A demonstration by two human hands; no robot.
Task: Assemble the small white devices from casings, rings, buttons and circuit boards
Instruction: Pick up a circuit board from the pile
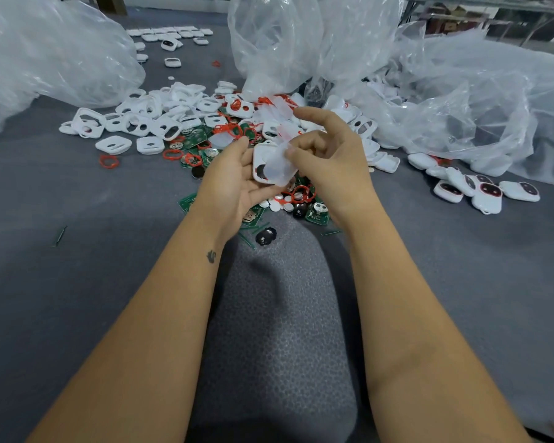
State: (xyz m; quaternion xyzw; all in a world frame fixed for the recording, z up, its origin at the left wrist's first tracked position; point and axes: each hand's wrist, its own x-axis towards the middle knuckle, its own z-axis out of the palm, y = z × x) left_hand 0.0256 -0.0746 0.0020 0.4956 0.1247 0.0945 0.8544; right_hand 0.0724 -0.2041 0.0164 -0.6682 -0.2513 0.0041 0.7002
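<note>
My left hand (234,183) holds a white casing (260,158) upright, fingers curled under it; a dark round opening shows at its lower left. My right hand (327,155) pinches a translucent white button pad (279,169) and presses it against the casing's face. Behind the hands lies a heap of white casings (147,116), red rings (109,161) and green circuit boards (194,140). Small white round buttons (279,203) and a black disc (265,236) lie below the hands.
Large clear plastic bags (55,55) crowd the left, middle back and right. Assembled white devices (486,190) lie at the right; more are lined up at the far back (170,33). My grey-clad knee (279,314) rises between my forearms on the grey mat (77,251).
</note>
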